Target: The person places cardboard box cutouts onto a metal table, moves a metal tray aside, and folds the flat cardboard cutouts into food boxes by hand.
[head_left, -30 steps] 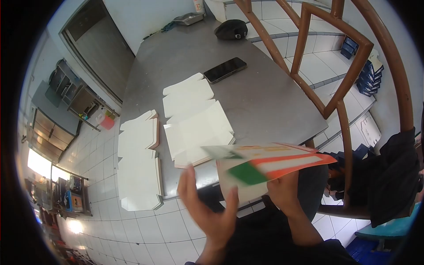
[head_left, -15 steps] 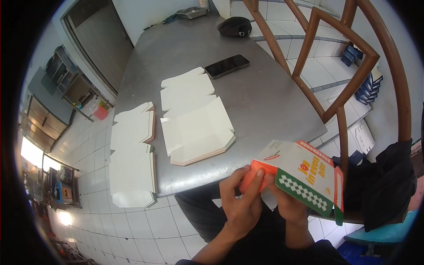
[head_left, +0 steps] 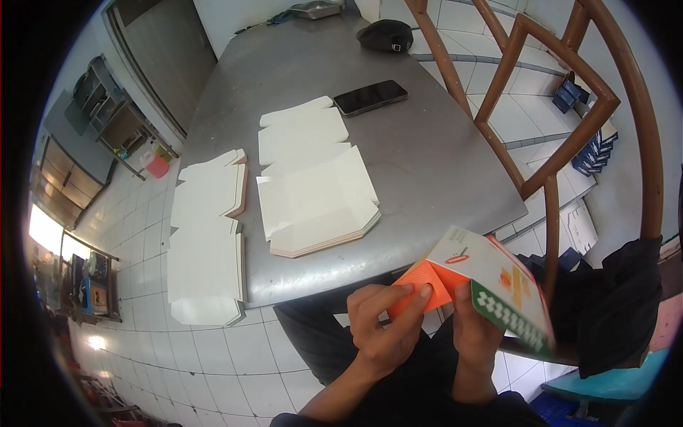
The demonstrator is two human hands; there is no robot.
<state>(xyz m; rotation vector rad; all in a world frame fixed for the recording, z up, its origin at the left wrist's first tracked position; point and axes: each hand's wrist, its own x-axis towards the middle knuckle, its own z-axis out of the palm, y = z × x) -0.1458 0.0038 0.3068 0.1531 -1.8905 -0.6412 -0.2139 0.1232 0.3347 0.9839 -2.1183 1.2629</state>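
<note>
A partly folded cardboard box (head_left: pixel 491 267), printed white, orange and green with yellow lettering, is held over the person's lap, beyond the table's near right edge. My left hand (head_left: pixel 388 320) pinches its orange flap between thumb and fingers. My right hand (head_left: pixel 477 331) grips the box from below, thumb on the orange part by the green checked side; its other fingers are partly hidden behind the box. Flat white cardboard blanks lie in two stacks, one (head_left: pixel 316 185) in the middle of the table and the other (head_left: pixel 206 249) at its left edge.
The metal table (head_left: pixel 427 156) also carries a black phone (head_left: pixel 370 97), a black cap (head_left: pixel 385 35) and a metal tray (head_left: pixel 316 9). A brown railing (head_left: pixel 548 178) and tiled stairs stand to the right. Dark cloth (head_left: pixel 619 306) hangs at the lower right.
The orange flap stands further out from the box, and the box has tilted. My hands are slightly further apart. The view has shifted a little.
</note>
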